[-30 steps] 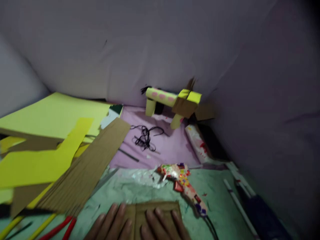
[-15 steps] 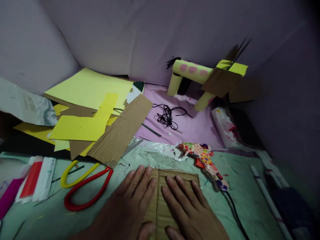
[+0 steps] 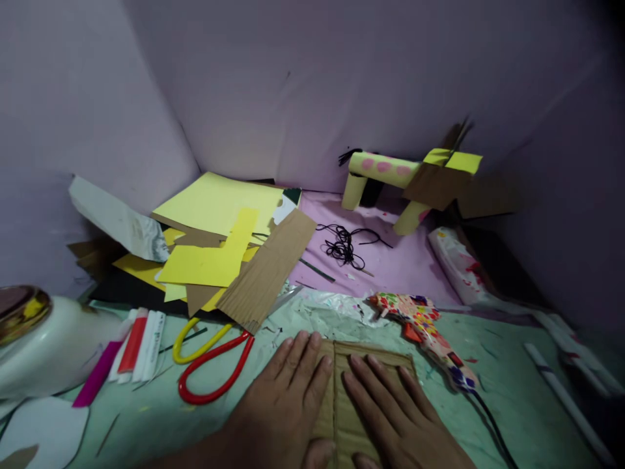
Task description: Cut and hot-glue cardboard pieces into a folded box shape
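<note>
Both my hands lie flat on a piece of brown cardboard (image 3: 336, 391) with a seam down its middle, at the bottom centre. My left hand (image 3: 288, 397) rests on its left part, fingers stretched out. On the right part lies my right hand (image 3: 395, 410), its fingers spread. A flower-patterned glue gun (image 3: 422, 326) with a black cord lies to the right of the cardboard. Left of my left hand are scissors (image 3: 215, 387) with a red and a yellow handle, their blades partly under a brown cardboard strip (image 3: 273, 267).
Yellow paper pieces (image 3: 195, 266) are piled at the back left. Several markers (image 3: 139, 345) and a white rounded container (image 3: 53, 345) stand at the left. Tangled black cord (image 3: 344, 247) lies on pink cloth. Behind it stands a yellow, pink-spotted animal figure (image 3: 383, 168) of paper tubes and cardboard.
The view has swung to the left, so everything sits further right and more of the left side shows, including the white container. My hands stay flat on the cardboard.
</note>
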`<action>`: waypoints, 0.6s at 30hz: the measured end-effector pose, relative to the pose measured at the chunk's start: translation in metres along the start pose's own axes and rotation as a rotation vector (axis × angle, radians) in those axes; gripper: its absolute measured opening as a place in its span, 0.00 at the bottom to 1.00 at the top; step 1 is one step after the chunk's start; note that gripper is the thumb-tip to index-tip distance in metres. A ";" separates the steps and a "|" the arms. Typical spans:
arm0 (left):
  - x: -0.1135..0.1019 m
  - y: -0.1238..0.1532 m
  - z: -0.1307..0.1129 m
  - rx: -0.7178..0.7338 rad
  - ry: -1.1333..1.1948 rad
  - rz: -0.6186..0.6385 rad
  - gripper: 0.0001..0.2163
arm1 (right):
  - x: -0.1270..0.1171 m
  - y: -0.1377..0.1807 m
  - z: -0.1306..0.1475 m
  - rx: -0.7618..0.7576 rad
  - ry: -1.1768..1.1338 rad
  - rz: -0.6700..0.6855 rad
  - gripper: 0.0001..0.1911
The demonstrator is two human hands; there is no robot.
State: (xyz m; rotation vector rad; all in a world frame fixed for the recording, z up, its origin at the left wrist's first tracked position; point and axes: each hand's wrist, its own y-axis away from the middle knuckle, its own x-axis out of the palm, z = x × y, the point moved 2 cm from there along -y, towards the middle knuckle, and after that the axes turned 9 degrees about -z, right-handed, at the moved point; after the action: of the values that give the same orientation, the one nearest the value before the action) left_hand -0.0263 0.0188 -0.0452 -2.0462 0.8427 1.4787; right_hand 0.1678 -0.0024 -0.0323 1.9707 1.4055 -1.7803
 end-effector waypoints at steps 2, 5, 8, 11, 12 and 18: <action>-0.004 -0.001 -0.001 -0.024 0.001 0.014 0.40 | -0.001 0.000 0.002 -0.006 0.003 0.014 0.33; -0.019 -0.004 -0.006 -0.044 0.034 0.076 0.36 | -0.004 0.001 0.004 0.005 -0.013 0.050 0.39; -0.035 -0.004 -0.011 -0.066 0.047 0.124 0.33 | -0.006 0.003 0.006 0.033 -0.049 0.061 0.40; -0.041 -0.001 -0.015 -0.068 0.040 0.074 0.32 | -0.006 0.005 0.006 0.064 -0.093 0.064 0.39; -0.040 0.000 -0.015 -0.058 0.038 0.040 0.32 | -0.007 0.006 0.006 0.078 -0.104 0.066 0.39; -0.033 0.004 -0.014 -0.027 0.018 -0.022 0.32 | -0.009 0.007 0.009 0.138 -0.169 0.073 0.36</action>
State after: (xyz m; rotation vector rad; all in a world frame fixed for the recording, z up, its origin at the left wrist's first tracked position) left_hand -0.0270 0.0130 -0.0099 -2.0849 0.8087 1.4699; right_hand 0.1674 -0.0168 -0.0310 1.8558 1.1734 -2.0059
